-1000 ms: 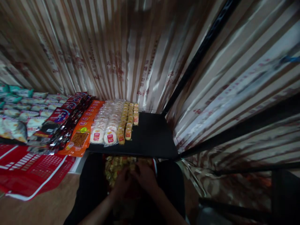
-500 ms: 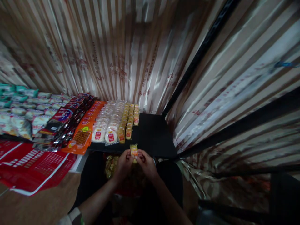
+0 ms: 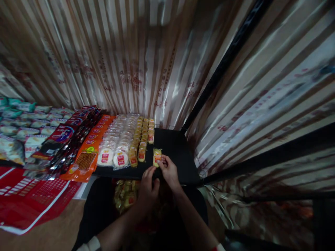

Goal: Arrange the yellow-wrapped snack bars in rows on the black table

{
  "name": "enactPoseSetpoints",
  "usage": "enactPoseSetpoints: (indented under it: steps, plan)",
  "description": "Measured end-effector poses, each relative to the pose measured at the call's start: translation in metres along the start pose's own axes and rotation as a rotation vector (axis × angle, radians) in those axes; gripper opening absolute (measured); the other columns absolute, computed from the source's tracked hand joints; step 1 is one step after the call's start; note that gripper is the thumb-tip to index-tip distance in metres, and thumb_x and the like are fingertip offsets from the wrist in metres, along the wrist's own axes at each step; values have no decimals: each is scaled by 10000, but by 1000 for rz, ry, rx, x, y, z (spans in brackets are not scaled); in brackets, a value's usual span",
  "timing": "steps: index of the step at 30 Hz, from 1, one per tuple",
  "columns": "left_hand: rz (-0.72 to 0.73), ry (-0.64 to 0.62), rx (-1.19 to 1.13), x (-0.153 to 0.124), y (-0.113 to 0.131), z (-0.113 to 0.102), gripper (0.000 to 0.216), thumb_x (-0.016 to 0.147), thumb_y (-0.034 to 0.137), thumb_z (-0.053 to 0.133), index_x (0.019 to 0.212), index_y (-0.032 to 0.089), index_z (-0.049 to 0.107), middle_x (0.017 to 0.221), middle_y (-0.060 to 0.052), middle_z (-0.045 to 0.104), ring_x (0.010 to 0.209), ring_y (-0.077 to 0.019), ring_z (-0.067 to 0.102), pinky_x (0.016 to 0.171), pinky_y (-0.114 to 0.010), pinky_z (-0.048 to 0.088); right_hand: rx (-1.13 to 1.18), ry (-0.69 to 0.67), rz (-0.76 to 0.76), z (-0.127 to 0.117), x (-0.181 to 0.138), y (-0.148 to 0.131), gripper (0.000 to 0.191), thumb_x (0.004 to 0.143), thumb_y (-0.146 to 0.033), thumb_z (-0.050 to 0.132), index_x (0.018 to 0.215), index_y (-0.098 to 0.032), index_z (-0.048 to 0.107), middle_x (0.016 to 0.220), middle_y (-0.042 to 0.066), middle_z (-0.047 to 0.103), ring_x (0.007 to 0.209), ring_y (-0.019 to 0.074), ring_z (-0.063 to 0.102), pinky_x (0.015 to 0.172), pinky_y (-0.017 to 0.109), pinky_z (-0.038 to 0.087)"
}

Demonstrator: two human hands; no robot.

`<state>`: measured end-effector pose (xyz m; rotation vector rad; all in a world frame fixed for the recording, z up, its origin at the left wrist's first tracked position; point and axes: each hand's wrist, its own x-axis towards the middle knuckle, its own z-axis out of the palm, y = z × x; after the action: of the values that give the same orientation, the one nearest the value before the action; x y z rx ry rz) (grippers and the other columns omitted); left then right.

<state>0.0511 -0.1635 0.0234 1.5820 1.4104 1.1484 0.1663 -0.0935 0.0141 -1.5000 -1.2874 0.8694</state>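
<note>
My right hand pinches a small yellow snack packet with a red label by its right side, above the black shelf. Just below the packet is my left hand, its thumb apart from the fingers and nothing visible in its grasp. Fingertips of that hand come close to the packet's lower end; whether they touch it I cannot tell. To the left, rows of similar yellow packets stand on the shelf. More yellow packets lie in a heap at my lap, partly covered by my left arm.
Clear-wrapped round white crackers line up left of the yellow rows. Beyond them lie an orange snack bag, dark packets and white bags. A red bag hangs at the shelf's front. Black poles border the striped sheeting.
The yellow packet has moved forward and slightly right, over the shelf, with my right hand. My left hand has let go of it and is lower and behind.
</note>
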Motion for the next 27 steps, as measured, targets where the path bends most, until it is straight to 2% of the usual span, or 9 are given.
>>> enactPoseSetpoints:
  steps: [5,8,11,14,20,27]
  plan:
    - [-128,-6,-134,32,-4,16,485,837,318,410,1286,136,423,1379,-132,414,1151,-209,504,1026,-370,378,-67,24,5,15,37,3,269,739,-339,546,961,-191,577,896,45,668,792,166,634,733,295,521]
    - [-186,9,-169,49,-5,25,523,842,317,409,1320,108,377,1424,-144,355,1276,-218,387,1097,-378,278,-130,33,9,21,56,2,245,750,-333,541,953,-204,585,896,30,671,796,160,634,758,295,506]
    - [-215,1,-201,62,-5,30,537,855,312,402,1357,135,329,1469,-107,292,1363,-202,235,1141,-376,167,-198,40,20,26,70,-2,246,753,-340,541,951,-202,589,905,24,666,799,157,632,772,292,493]
    - [-237,8,-255,73,-8,34,553,871,321,377,1388,152,279,1497,-82,230,1383,-188,172,1148,-365,130,-259,26,8,31,82,-3,249,760,-342,535,961,-206,591,911,19,660,802,156,624,777,290,484]
    - [-244,12,-291,94,-16,37,563,878,291,343,1410,145,227,1505,-74,204,1388,-156,146,1148,-328,117,-351,30,-59,41,92,1,308,774,-340,526,1033,-189,596,1010,63,622,909,178,595,832,303,471]
    - [-237,1,-314,104,-24,39,570,887,283,329,1415,112,197,1513,-91,165,1387,-152,150,1151,-312,116,-230,27,-106,45,91,3,415,795,-324,486,1160,-136,547,1111,117,578,935,190,585,782,287,503]
